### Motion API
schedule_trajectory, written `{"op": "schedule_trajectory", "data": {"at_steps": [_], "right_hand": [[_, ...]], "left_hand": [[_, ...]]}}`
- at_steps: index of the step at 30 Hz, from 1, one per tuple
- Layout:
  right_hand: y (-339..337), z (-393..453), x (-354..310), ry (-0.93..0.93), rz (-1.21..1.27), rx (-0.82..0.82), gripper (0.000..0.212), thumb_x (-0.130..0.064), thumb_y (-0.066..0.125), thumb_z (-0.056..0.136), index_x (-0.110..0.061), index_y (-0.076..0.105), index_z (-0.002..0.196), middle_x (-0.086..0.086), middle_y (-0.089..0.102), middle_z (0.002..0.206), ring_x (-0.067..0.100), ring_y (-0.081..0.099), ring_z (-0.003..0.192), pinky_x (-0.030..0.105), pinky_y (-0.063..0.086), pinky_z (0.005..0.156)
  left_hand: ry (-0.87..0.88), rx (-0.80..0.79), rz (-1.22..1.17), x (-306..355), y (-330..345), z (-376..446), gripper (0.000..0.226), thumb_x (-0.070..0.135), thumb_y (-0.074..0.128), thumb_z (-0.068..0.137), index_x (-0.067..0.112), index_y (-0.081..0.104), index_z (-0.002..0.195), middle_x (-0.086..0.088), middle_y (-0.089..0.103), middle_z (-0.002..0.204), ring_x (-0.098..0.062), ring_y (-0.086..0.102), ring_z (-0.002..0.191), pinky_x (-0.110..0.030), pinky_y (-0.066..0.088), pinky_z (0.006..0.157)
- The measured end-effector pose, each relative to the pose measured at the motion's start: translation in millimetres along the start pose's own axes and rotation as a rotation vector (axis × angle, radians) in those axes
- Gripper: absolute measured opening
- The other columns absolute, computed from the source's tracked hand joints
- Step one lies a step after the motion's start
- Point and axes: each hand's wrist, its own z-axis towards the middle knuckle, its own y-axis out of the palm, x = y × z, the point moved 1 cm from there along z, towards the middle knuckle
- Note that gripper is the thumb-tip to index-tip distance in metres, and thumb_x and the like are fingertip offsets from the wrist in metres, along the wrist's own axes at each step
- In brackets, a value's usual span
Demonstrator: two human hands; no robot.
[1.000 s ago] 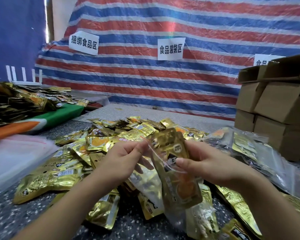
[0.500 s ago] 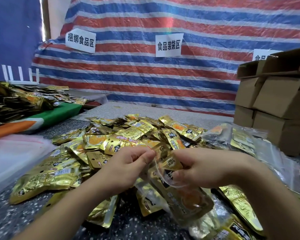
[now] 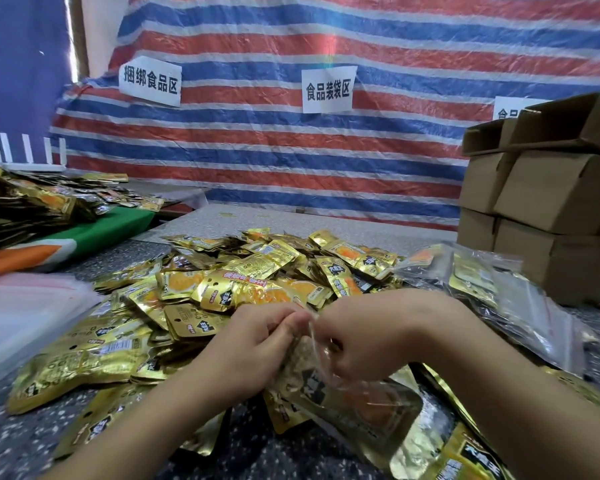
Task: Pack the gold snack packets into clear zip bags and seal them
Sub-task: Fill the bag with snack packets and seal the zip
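Observation:
A clear zip bag point(image 3: 354, 407) with gold snack packets inside lies low over the speckled table point(image 3: 11, 441), just in front of me. My left hand point(image 3: 257, 344) and my right hand point(image 3: 361, 334) meet at its top edge, and both pinch the zip strip between thumb and fingers. The bag's mouth is hidden between my fingers. A big heap of loose gold snack packets point(image 3: 243, 282) spreads behind and left of my hands.
Filled clear bags point(image 3: 492, 289) pile up at the right, in front of stacked cardboard boxes point(image 3: 548, 199). A stack of empty clear bags point(image 3: 25, 313) lies at the left. More packets point(image 3: 32, 202) sit on a green cloth at far left. A striped tarp hangs behind.
The bag with packets came down from an upright hold to lie low over the table. Both hands dropped and closed together on its top edge.

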Motion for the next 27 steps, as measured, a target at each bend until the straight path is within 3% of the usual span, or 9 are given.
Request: {"op": "schedule_trajectory", "data": {"at_steps": [2,4,7,9,12,14,16,21,27], "right_hand": [[-0.4,-1.3,7.2,-0.016,0.072,0.173,0.017,-0.027,0.056,0.094,-0.016,0.064,0.085,-0.002,0.059,0.072,0.016,0.055,0.064,0.029,0.044,0.055],[-1.7,-6.2,17.1,0.009,0.239,0.395,0.022,-0.039,0.058,0.095,-0.02,0.069,0.096,-0.009,0.063,0.078,0.007,0.06,0.07,0.026,0.049,0.059],[-2.0,-17.5,29.7,-0.028,0.596,0.647,0.044,-0.067,0.049,0.084,-0.027,0.067,0.088,-0.006,0.071,0.08,0.014,0.069,0.074,0.039,0.06,0.066],[1.3,-23.3,36.1,-0.1,0.66,0.735,0.043,-0.074,0.052,0.079,-0.034,0.066,0.087,-0.014,0.071,0.085,0.006,0.069,0.078,0.033,0.06,0.072],[9.6,-26.1,41.2,-0.145,0.597,0.802,0.024,-0.054,0.07,0.078,-0.034,0.064,0.09,-0.015,0.069,0.086,-0.002,0.066,0.085,0.014,0.054,0.077],[12.2,-27.5,45.1,-0.163,0.599,0.857,0.013,-0.023,0.075,0.083,-0.028,0.067,0.091,-0.014,0.069,0.084,-0.003,0.065,0.086,0.01,0.05,0.077],[11.9,-30.6,48.6,-0.172,0.622,0.911,0.016,-0.008,0.075,0.084,-0.022,0.07,0.09,-0.013,0.07,0.084,0.0,0.066,0.084,0.011,0.05,0.076],[-3.1,-41.4,53.2,-0.243,0.715,1.061,0.014,-0.003,0.074,0.084,-0.016,0.07,0.089,-0.002,0.073,0.083,0.012,0.071,0.081,0.024,0.057,0.08],[-22.6,-44.6,51.2,-0.32,0.801,1.125,0.013,0.006,0.07,0.085,-0.007,0.069,0.089,0.004,0.073,0.079,0.015,0.071,0.073,0.022,0.057,0.074]], "left_hand": [[-0.013,0.11,-0.056,0.5,-3.7,1.7,0.031,0.037,0.046,0.095,0.028,0.074,0.086,0.013,0.071,0.078,-0.003,0.065,0.071,-0.02,0.048,0.06],[-0.028,0.267,-0.108,2.1,-11.6,3.8,0.037,0.042,0.044,0.093,0.024,0.074,0.081,0.013,0.069,0.071,-0.001,0.062,0.062,-0.013,0.043,0.053],[-0.047,0.411,-0.193,6.6,-21.2,8.0,0.043,0.043,0.042,0.095,0.019,0.072,0.076,0.012,0.071,0.072,-0.001,0.065,0.062,-0.011,0.046,0.055],[-0.096,0.426,-0.334,10.1,-22.0,10.8,0.042,0.044,0.043,0.093,0.013,0.069,0.081,0.0,0.074,0.073,-0.014,0.071,0.062,-0.019,0.054,0.054],[-0.113,0.409,-0.456,14.8,-20.4,14.2,0.043,0.043,0.044,0.091,0.006,0.066,0.084,-0.012,0.073,0.072,-0.027,0.072,0.063,-0.031,0.059,0.056],[-0.092,0.402,-0.436,19.6,-21.6,17.5,0.043,0.043,0.044,0.091,0.006,0.066,0.084,-0.012,0.072,0.071,-0.026,0.072,0.064,-0.027,0.058,0.056],[-0.063,0.384,-0.396,27.2,-24.3,22.3,0.044,0.043,0.044,0.091,0.006,0.066,0.084,-0.01,0.072,0.07,-0.024,0.072,0.062,-0.026,0.058,0.055],[0.031,0.347,-0.37,54.1,-36.1,37.5,0.042,0.042,0.043,0.093,0.008,0.065,0.086,-0.009,0.072,0.072,-0.026,0.072,0.061,-0.03,0.058,0.054],[-0.046,0.332,-0.516,64.1,-44.8,49.3,0.041,0.046,0.044,0.091,0.011,0.065,0.086,-0.009,0.073,0.073,-0.028,0.072,0.06,-0.03,0.057,0.051]]}}
